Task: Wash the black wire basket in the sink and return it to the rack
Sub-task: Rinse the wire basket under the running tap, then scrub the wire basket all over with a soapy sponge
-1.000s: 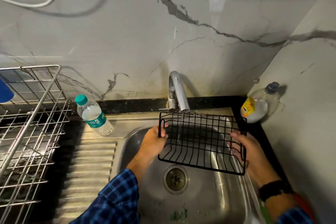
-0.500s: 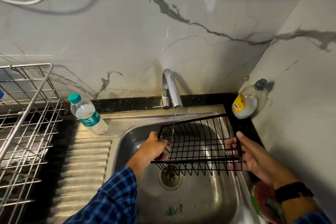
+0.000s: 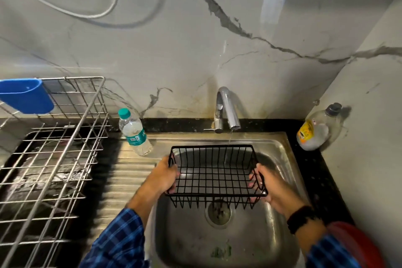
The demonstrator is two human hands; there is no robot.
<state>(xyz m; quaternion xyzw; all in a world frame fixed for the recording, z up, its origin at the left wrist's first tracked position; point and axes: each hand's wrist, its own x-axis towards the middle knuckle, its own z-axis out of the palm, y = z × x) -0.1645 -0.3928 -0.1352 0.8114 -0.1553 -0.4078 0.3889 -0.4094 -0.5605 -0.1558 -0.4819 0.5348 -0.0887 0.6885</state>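
The black wire basket (image 3: 214, 173) is held level over the steel sink (image 3: 280, 154), open side up. My left hand (image 3: 163, 177) grips its left end and my right hand (image 3: 268, 187) grips its right end. A thin stream of water falls from the chrome tap (image 3: 227, 111) into the back right part of the basket. The silver wire rack (image 3: 56, 159) stands on the counter to the left of the sink's ribbed drainboard.
A water bottle (image 3: 134, 132) with a teal cap stands at the drainboard's back edge. A soap bottle (image 3: 316, 129) leans in the right corner. A blue holder (image 3: 26, 95) hangs on the rack. Something red (image 3: 359, 243) sits at the lower right. Marble walls close the back and right.
The basket has turned from tilted on edge to level with its open side up, and it sits slightly lower under the tap. Water now runs from the tap into it.
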